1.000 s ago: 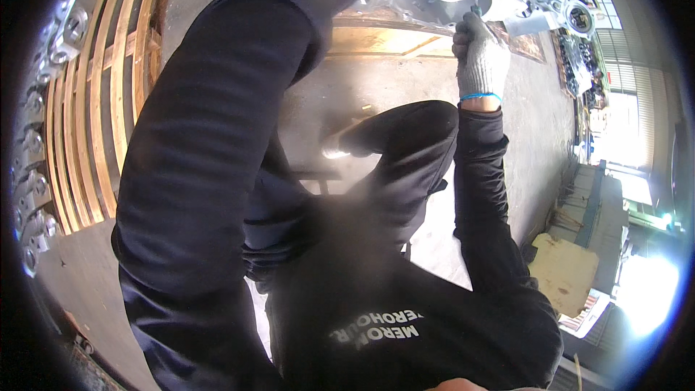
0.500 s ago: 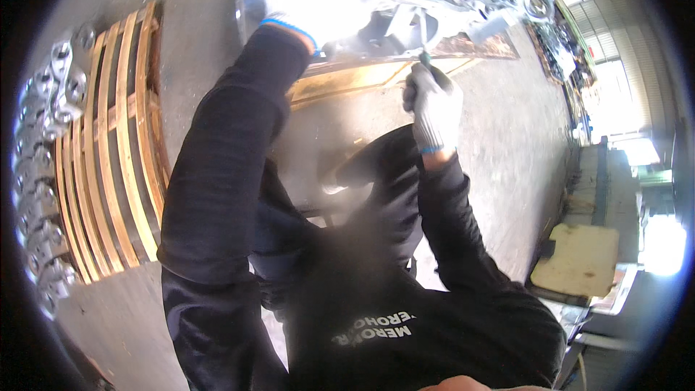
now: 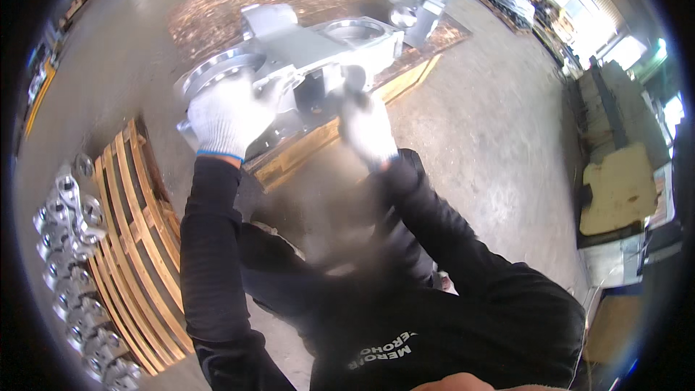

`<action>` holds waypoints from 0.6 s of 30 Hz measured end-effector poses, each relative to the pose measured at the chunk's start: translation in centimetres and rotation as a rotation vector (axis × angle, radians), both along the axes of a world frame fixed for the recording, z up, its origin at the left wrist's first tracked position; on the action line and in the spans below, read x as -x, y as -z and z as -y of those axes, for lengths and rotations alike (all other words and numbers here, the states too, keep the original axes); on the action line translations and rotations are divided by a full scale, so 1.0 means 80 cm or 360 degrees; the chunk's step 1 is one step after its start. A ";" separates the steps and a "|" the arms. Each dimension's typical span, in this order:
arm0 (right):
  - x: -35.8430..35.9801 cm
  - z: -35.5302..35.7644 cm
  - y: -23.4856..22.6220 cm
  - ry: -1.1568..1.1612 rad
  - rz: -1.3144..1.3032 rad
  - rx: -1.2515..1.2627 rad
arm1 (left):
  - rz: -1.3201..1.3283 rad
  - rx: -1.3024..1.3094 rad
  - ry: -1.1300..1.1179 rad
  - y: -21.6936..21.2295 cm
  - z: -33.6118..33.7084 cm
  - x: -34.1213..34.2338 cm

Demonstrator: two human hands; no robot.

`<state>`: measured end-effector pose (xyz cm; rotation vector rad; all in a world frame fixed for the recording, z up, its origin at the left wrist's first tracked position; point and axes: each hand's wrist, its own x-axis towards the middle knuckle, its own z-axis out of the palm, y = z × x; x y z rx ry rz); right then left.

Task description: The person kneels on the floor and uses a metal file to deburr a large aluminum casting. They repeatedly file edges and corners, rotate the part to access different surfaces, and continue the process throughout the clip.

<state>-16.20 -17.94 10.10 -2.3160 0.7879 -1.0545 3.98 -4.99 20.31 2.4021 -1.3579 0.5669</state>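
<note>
A large silver-grey metal casting [image 3: 308, 51] with round bores lies on a wooden board [image 3: 217, 11]. My left hand [image 3: 230, 116], in a white knit glove with a blue cuff, grips the casting's near left end beside the big ring. At the casting's near side, my right hand [image 3: 368, 129] is closed, its white glove smeared by motion. The thin-shafted hand tool with a green handle, plain in its fist in the earlier head view, hardly shows now. Which spot its tip touches cannot be seen.
Another casting [image 3: 427, 11] with a ring end stands on the board's right corner; more parts lie behind it. On the left are a slatted wooden pallet [image 3: 134, 224] and a row of metal castings [image 3: 72, 268]. A yellowed panel [image 3: 615, 192] stands at the right.
The view has swung, so the casting and board show lower and more fully. My left hand now rests by the left ring; my right hand is closer to the casting and blurred.
</note>
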 end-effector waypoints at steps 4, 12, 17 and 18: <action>0.011 -0.021 -0.034 -0.0152 0.0211 -0.0299 | 0.0072 0.0161 0.0004 0.000 -0.001 0.006; 0.043 -0.022 -0.049 -0.0021 -0.0151 -0.0661 | -0.0068 -0.0070 -0.0130 -0.010 -0.003 0.015; 0.040 -0.006 -0.065 -0.0308 0.0471 -0.1255 | 0.0157 0.0021 -0.0033 -0.006 -0.004 0.009; 0.042 -0.003 -0.069 -0.0576 0.0752 -0.1099 | 0.0151 0.0038 -0.0024 -0.005 -0.004 0.006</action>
